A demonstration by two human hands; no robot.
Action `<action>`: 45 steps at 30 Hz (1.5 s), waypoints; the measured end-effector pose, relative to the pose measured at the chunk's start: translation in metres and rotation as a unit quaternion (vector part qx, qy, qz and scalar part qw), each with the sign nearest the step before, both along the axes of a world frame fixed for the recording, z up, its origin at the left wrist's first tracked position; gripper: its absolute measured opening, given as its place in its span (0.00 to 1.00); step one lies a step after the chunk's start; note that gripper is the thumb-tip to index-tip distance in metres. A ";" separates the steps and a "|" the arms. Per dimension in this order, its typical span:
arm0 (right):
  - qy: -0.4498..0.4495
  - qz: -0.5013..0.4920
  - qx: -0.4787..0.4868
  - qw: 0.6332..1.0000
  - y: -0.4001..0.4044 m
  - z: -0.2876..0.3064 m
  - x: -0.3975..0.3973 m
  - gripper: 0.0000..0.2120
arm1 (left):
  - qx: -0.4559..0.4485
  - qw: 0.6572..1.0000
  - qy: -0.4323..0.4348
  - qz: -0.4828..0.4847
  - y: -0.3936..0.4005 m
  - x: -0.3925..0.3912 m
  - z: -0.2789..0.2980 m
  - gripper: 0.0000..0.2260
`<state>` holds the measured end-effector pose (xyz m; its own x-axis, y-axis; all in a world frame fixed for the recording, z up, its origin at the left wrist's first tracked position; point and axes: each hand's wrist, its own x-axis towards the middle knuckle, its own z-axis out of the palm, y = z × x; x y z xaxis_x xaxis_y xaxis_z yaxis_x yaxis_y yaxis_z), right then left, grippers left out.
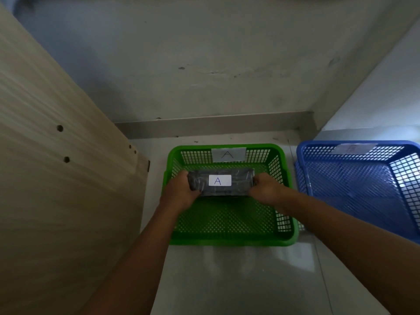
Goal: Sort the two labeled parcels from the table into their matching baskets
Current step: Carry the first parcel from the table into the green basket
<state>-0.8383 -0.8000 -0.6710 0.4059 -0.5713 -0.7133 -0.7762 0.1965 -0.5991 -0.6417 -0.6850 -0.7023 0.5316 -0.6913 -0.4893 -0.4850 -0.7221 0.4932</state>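
A dark wrapped parcel with a white label marked "A" is held over the inside of the green basket, toward its far half. My left hand grips the parcel's left end and my right hand grips its right end. The green basket carries a paper tag marked "A" on its far wall. I cannot tell whether the parcel touches the basket's floor. A blue basket stands to the right with a pale tag on its far wall; its letter is unreadable. No second parcel is in view.
Both baskets sit on a pale tiled floor against a grey wall with a skirting strip. A tall wooden panel with small holes stands close on the left. A narrow gap separates the two baskets.
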 end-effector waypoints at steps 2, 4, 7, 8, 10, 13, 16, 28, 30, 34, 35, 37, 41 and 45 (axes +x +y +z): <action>0.000 0.000 0.002 1.000 0.002 -0.005 0.006 0.16 | 0.001 1.000 0.008 0.003 0.004 -0.005 -0.007 0.23; 0.006 -0.002 0.014 1.000 0.001 -0.014 0.009 0.17 | -0.001 1.000 0.013 -0.004 0.002 -0.009 -0.015 0.23; 0.039 0.003 0.030 0.999 0.001 -0.024 0.010 0.20 | -0.007 0.999 0.040 -0.016 0.004 -0.014 -0.019 0.24; 0.052 0.008 0.037 0.998 0.001 -0.025 0.010 0.21 | -0.008 0.999 0.051 -0.018 0.006 -0.015 -0.019 0.25; 0.064 0.023 0.046 0.997 0.000 -0.024 0.011 0.23 | -0.013 0.998 0.065 -0.016 0.007 -0.014 -0.019 0.25; 0.065 0.056 0.020 0.996 -0.004 -0.020 0.010 0.22 | 0.007 0.996 0.087 -0.001 -0.001 -0.012 -0.012 0.25; 0.103 0.143 -0.077 0.981 -0.009 -0.008 0.003 0.21 | 0.016 0.999 0.026 -0.015 -0.013 -0.016 0.002 0.20; 0.164 0.362 -0.394 0.829 -0.002 0.027 -0.025 0.37 | 0.028 0.957 -0.240 -0.161 -0.009 -0.060 0.007 0.35; 0.142 0.344 -0.401 0.837 0.004 0.038 -0.032 0.35 | 0.034 0.957 -0.244 -0.153 -0.008 -0.072 0.014 0.36; 0.110 0.316 -0.399 0.853 0.014 0.065 -0.046 0.33 | 0.031 0.962 -0.240 -0.126 -0.002 -0.092 0.048 0.35; 0.101 0.299 -0.395 0.863 0.017 0.075 -0.051 0.33 | 0.026 0.961 -0.243 -0.126 0.002 -0.097 0.061 0.34; 0.084 0.250 -0.390 0.882 0.025 0.097 -0.062 0.32 | 0.013 0.958 -0.256 -0.132 0.012 -0.106 0.088 0.33; 0.087 0.226 -0.384 0.891 0.048 0.154 -0.089 0.31 | 0.035 0.955 -0.254 -0.149 0.034 -0.129 0.149 0.31; 0.116 0.234 -0.360 0.896 0.066 0.233 -0.118 0.30 | 0.058 0.957 -0.248 -0.138 0.049 -0.159 0.229 0.29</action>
